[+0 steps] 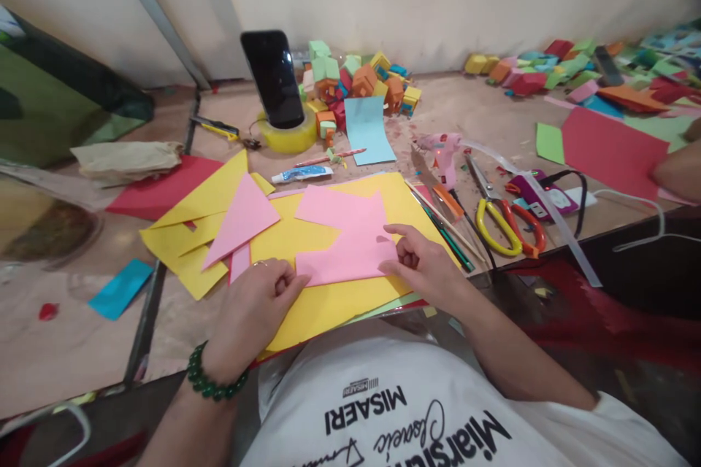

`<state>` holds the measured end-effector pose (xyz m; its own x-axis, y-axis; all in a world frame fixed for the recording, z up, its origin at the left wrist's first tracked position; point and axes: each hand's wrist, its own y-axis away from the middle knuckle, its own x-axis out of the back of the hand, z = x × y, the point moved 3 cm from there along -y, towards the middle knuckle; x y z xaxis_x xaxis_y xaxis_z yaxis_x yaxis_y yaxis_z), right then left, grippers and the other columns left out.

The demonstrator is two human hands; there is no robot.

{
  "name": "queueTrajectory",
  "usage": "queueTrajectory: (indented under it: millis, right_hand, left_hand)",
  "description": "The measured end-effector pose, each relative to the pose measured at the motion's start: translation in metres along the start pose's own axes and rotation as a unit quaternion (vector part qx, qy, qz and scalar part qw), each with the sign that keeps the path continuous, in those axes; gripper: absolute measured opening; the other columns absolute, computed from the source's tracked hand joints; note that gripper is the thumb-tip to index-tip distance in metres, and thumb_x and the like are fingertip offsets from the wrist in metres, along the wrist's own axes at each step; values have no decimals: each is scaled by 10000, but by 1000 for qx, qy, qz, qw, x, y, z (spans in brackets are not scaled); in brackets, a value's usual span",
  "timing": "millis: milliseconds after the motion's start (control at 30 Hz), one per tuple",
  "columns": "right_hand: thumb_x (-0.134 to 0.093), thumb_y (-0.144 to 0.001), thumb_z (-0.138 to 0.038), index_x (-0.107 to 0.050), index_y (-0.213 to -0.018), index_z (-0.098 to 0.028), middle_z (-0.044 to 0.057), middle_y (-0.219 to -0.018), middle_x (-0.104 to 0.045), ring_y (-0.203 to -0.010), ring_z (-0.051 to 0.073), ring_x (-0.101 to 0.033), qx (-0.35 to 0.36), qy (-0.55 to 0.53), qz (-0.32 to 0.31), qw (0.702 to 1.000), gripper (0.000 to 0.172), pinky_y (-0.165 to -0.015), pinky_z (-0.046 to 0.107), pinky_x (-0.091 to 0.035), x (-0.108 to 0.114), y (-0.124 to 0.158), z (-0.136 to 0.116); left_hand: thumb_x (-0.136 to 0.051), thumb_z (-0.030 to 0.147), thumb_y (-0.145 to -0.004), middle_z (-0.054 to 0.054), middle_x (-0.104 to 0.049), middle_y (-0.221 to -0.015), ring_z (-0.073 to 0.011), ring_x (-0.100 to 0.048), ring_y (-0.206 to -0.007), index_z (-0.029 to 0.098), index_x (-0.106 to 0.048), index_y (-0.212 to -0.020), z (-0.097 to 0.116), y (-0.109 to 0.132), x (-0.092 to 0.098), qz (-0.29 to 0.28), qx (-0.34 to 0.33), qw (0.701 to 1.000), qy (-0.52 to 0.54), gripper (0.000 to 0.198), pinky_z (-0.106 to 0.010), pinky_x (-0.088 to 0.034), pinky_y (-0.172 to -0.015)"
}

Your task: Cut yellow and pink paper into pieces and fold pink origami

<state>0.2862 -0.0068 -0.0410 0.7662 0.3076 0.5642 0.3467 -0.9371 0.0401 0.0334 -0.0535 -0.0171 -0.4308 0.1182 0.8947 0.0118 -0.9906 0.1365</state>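
A cut pink paper sheet lies on a stack topped by yellow sheets, just in front of my body. My left hand is closed at its lower left corner, with the thumb on the paper's edge and the other fingers curled under. At the right edge, my right hand holds the sheet with thumb and bent index finger. A pink paper triangle rests on yellow cut pieces left of the stack.
Behind the stack are a glue tube, a phone standing in a yellow tape roll, and small paper houses. To the right lie a pink glue gun, scissors and a purple device. Another person's arm reaches over red paper.
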Motion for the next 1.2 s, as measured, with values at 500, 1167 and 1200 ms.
queueTrajectory:
  millis: [500, 1167, 1200]
  right_hand:
    - [-583, -812, -265, -473, -1214, -173, -62, -667, -490, -576, 114, -472, 11, -2, -9, 1000, 427, -561, 250, -386, 1, -1, -6]
    - [-592, -832, -202, -440, -1284, -180, -26, -733, -553, -600, 124, -517, 94, 92, 31, 991, 477, -585, 253, -456, -3, 4, -3]
    - [-588, -839, -204, -436, -1289, -178, -17, -744, -558, -616, 133, -526, 105, 105, 39, 988, 475, -596, 262, -467, -4, 5, -2]
  left_hand:
    - [-413, 497, -828, 15, -479, -537, -165, -463, -547, 220, -381, -557, 2, 0, 1, -4, 6, 1000, -9, 389, -280, -286, -527]
    - [-449, 423, -902, -10, -559, -677, -207, -544, -675, 208, -516, -754, -3, 4, -5, 71, -61, 993, -66, 269, -307, -414, -595]
    - [-457, 419, -909, -28, -583, -741, -220, -556, -732, 198, -536, -828, -3, 5, -5, 90, -82, 990, -73, 249, -325, -441, -639]
